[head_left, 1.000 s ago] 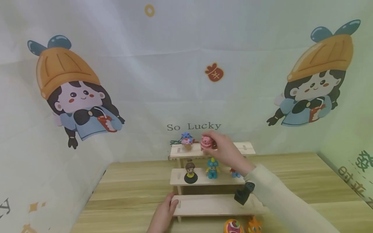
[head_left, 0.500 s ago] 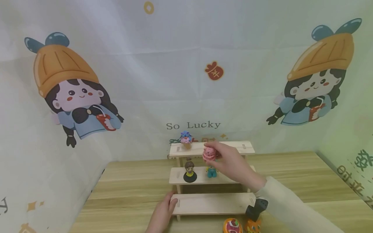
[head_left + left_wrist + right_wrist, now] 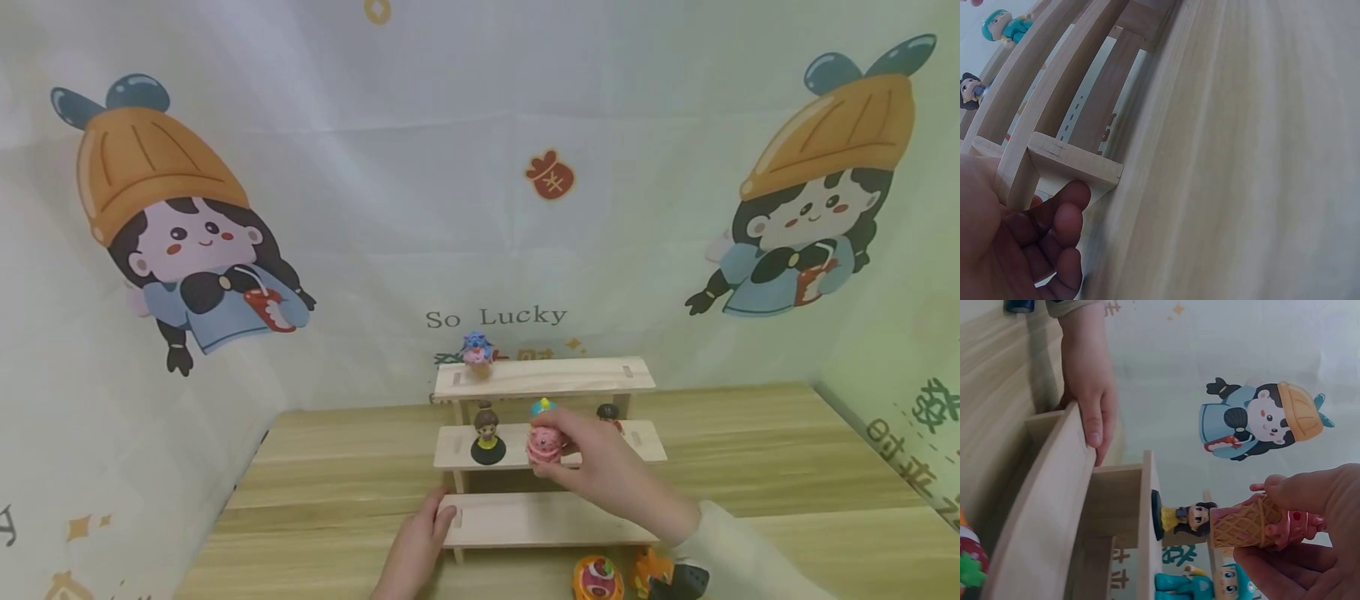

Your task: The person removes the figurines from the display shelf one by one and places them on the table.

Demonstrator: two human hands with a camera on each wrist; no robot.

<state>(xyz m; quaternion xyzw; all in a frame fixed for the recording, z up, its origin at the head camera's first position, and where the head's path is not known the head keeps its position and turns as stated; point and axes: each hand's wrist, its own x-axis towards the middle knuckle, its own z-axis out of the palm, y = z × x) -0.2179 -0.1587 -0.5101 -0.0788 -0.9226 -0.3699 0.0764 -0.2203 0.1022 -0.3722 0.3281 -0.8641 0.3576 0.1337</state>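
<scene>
My right hand (image 3: pixel 607 471) pinches a pink figurine (image 3: pixel 543 444) between thumb and fingers, in front of the middle shelf. In the right wrist view the figurine has a waffle ice-cream cone (image 3: pixel 1241 524) as its base. With the thumb on top and fingers underneath, my left hand (image 3: pixel 412 546) grips the left end of the lowest step of a wooden display stand (image 3: pixel 525 518). On the middle step stand a brown-haired doll figurine (image 3: pixel 487 437) in yellow, a teal figurine (image 3: pixel 543 406) mostly hidden by the pink one, and a dark-haired figurine (image 3: pixel 609 412) partly behind my right hand.
A blue figurine on a cone (image 3: pixel 477 354) stands at the left of the top step. In front of the stand are a round orange toy (image 3: pixel 597 577) and a spiky orange toy (image 3: pixel 652 567), partly covered by the right wrist camera. Printed cloth (image 3: pixel 360 208) encloses the table (image 3: pixel 322 467).
My right hand has lifted the pink figurine off the top step and brought it down and nearer, in front of the teal figurine. My left hand keeps its grip on the lowest step.
</scene>
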